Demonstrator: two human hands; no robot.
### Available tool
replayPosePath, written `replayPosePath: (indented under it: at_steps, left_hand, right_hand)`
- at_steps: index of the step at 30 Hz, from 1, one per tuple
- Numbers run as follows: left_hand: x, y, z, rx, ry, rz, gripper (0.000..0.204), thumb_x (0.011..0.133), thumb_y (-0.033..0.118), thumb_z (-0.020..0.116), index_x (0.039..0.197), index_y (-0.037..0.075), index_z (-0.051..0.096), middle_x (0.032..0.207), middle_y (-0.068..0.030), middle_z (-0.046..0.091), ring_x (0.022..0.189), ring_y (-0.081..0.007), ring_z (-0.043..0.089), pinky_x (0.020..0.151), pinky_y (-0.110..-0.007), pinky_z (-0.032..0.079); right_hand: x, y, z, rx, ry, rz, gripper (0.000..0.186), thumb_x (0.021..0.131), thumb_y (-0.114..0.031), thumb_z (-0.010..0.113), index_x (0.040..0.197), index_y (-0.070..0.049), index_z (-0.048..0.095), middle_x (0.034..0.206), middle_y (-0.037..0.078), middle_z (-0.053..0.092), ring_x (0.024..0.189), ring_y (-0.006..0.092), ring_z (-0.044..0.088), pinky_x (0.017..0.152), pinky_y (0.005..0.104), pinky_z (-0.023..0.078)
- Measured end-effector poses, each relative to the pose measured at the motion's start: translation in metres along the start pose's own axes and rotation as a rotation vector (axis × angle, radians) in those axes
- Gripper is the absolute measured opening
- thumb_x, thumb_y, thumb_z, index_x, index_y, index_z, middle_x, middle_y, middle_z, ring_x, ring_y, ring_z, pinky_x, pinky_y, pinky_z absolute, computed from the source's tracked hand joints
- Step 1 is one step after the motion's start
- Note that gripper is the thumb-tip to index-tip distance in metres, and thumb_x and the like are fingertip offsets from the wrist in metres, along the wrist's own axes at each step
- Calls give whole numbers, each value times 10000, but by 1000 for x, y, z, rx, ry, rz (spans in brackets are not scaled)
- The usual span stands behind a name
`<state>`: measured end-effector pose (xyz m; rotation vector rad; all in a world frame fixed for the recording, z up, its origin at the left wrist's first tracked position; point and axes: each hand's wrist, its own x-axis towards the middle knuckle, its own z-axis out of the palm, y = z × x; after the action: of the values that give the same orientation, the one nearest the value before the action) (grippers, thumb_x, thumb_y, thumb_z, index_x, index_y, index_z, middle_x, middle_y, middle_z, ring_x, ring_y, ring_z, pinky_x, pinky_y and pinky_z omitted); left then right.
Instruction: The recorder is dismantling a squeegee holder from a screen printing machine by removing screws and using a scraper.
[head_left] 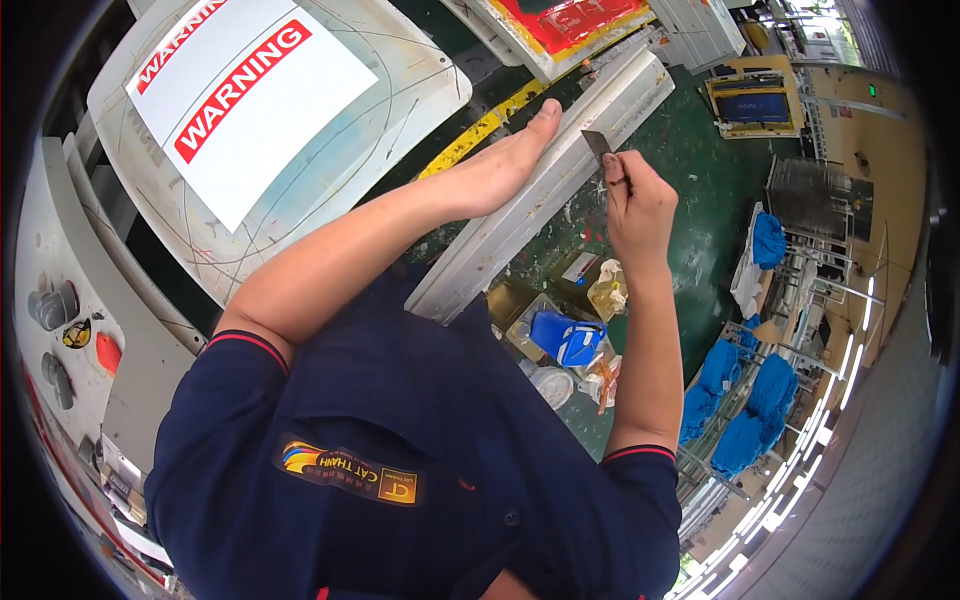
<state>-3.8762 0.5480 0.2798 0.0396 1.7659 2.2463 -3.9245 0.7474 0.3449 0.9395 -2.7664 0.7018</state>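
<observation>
A long pale metal frame (545, 185), seen edge-on, runs slantwise from my waist toward the far right. My left hand (497, 172) bears against its left side, thumb stretched along it; the other fingers are mostly hidden. My right hand (640, 205), on the other side, is closed round a thin dark metal scraper blade (596, 145). The blade tip meets or nearly meets the frame's upper edge; I cannot tell which. Dark smudges mark the right fingers. To the left, a white printed sheet (270, 120) with red warning bands lies on a stained pale board (420, 75).
Below the right forearm sit a blue container (566, 338), a white lid (552, 386) and crumpled rags (608, 290). A red screen with yellow edges (570, 25) stands ahead. Blue bundles (770, 390) lie along racks at right. A grey machine (150, 390) flanks me at left.
</observation>
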Motion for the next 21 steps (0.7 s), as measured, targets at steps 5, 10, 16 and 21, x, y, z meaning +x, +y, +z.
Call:
replayPosePath:
  at_steps: [5, 10, 16, 21]
  left_hand:
    - [-10, 21, -4, 1, 10, -80, 964, 1065, 685, 56, 1594, -103, 225, 1681, -252, 247, 1574, -303, 223, 1270, -358, 185]
    - [-19, 0, -19, -42, -3, -102, 1170, 935, 873, 51, 1633, -65, 46, 1738, -191, 63, 1614, -246, 44, 1296, -348, 42]
    - [-14, 8, -18, -36, -31, -109, 1188, 923, 886, 49, 1633, -67, 41, 1736, -201, 36, 1614, -250, 37, 1296, -352, 38]
    - [-20, 21, -13, -14, 39, -124, 944, 1071, 677, 62, 1611, -91, 159, 1680, -218, 254, 1546, -281, 274, 1254, -360, 233]
  right_hand:
    - [-4, -7, 10, 93, -23, -48, 197, 1008, -183, 654, 902, -19, 628, 789, 190, 619, 701, 399, 614, 641, 432, 494]
    - [-9, -16, 18, 3, -38, 45, 179, 996, -173, 661, 904, -28, 611, 795, 196, 616, 712, 411, 623, 635, 449, 493]
    - [-2, -16, 14, 30, -13, 33, 153, 985, -143, 670, 905, -26, 613, 773, 186, 613, 701, 400, 626, 629, 435, 495]
    - [1, -19, 14, 30, -16, 8, 138, 980, -123, 670, 899, -27, 612, 780, 194, 615, 688, 390, 623, 620, 427, 485]
